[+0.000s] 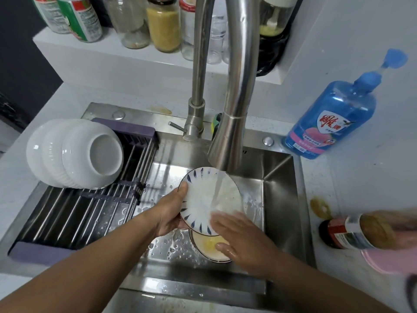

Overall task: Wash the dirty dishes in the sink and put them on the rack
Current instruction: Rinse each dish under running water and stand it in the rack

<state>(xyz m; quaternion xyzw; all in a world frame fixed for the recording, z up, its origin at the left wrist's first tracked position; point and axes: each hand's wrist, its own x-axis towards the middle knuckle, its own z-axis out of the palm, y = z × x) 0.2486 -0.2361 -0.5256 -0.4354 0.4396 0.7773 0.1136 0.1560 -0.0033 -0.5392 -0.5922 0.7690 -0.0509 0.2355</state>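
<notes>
A small white plate with blue rim strokes [203,195] is held tilted under running water from the steel faucet [228,141]. My left hand [171,213] grips the plate's left edge, thumb on its face. My right hand [239,236] lies flat with straight fingers on the plate's lower right face. Below the plate, a dish with yellow residue [207,245] sits in the steel sink [279,190]. Three white bowls [76,152] lean on their sides on the dark roll-up rack [85,208] over the sink's left half.
A blue dish soap pump bottle [334,118] stands at the sink's back right. A sauce bottle [352,233] lies on the right counter beside a pink object [388,263]. Jars and bottles [162,23] line the shelf behind the faucet. A sponge [216,123] sits behind the spout.
</notes>
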